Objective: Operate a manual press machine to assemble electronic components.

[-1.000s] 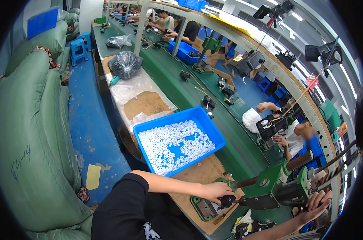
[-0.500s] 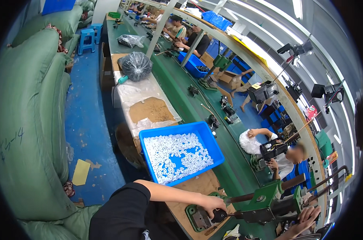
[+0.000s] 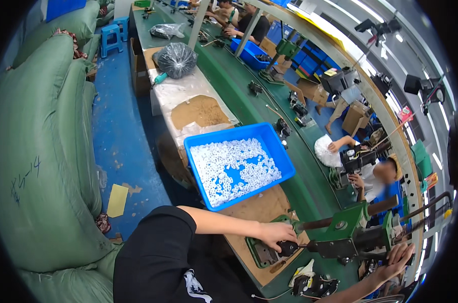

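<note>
A green hand press (image 3: 351,222) lies across the lower right of the head view, its ram pointing at a green metal base (image 3: 260,252). My left hand (image 3: 275,233) is closed on a small black part (image 3: 289,248) at that base, with the tip of the ram right beside it. The fingers hide some of the part. At the far right, my right hand (image 3: 399,258) has its fingers curled round the dark handle of the press; its grip is partly hidden. A blue tray (image 3: 208,201) stands beyond my left forearm, holding many small white plastic rings (image 3: 229,169).
Small black assemblies with wires (image 3: 314,287) lie near the press. A green conveyor belt (image 3: 249,108) runs along the bench, with co-workers across it. Black plastic bags (image 3: 176,60) sit farther up. Large green sacks (image 3: 42,151) and blue stools (image 3: 110,40) line the left side.
The whole view has shifted, so the bench and tray appear higher and farther right. My left hand stays at the black part and my right hand stays at the press handle.
</note>
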### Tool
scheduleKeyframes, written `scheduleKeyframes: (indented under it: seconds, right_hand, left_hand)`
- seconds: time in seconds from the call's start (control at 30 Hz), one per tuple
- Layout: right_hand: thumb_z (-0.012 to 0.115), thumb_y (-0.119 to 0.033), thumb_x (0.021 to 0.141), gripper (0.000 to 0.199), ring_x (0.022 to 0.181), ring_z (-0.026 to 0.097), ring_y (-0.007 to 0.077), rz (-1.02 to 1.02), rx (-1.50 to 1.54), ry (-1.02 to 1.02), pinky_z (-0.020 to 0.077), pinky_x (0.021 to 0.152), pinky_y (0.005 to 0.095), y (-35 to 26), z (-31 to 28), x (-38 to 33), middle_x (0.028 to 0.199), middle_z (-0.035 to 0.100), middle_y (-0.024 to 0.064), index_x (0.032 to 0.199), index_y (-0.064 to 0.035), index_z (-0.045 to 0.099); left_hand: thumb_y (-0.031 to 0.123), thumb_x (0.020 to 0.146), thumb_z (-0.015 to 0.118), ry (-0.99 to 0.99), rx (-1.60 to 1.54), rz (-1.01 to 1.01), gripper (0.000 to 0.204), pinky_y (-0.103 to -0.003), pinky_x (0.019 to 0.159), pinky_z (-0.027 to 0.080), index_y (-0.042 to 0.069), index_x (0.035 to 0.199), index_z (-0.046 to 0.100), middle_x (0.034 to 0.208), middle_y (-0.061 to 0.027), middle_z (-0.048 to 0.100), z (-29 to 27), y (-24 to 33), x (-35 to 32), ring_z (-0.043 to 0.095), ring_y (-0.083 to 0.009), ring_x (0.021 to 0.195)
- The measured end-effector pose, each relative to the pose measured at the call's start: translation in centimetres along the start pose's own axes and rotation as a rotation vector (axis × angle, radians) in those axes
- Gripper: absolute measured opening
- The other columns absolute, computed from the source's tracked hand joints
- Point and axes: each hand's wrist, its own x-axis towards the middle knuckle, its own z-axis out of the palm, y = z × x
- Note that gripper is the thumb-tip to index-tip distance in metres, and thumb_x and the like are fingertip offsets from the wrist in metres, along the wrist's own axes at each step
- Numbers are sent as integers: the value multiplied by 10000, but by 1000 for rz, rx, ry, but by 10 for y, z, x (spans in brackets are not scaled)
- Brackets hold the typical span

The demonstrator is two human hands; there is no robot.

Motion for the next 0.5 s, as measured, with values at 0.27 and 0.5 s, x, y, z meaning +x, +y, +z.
scheduleKeyframes:
  seconds: [0.27, 0.5]
  right_hand:
    - [404, -243, 1080, 319, 441, 216, 40, -8, 54, 165, 246, 430, 205, -5, 12, -4, 548, 284, -58, 782, -132, 407]
    - [419, -203, 1051, 304, 439, 240, 33, -45, 178, -248, 297, 512, 197, 9, 8, 8, 548, 280, -76, 765, -104, 441]
  left_hand:
    - [401, 778, 781, -61, -25, 3, 678, -474, 964, 438, 35, 1311, 578, 1245, -177, 607, -15, 4, 6, 555, -379, 1134]
    - [253, 718, 835, -207, -6, -157, 670, -464, 1033, 424, 36, 1302, 588, 1285, -146, 606, -34, -6, 21, 535, -384, 1189]
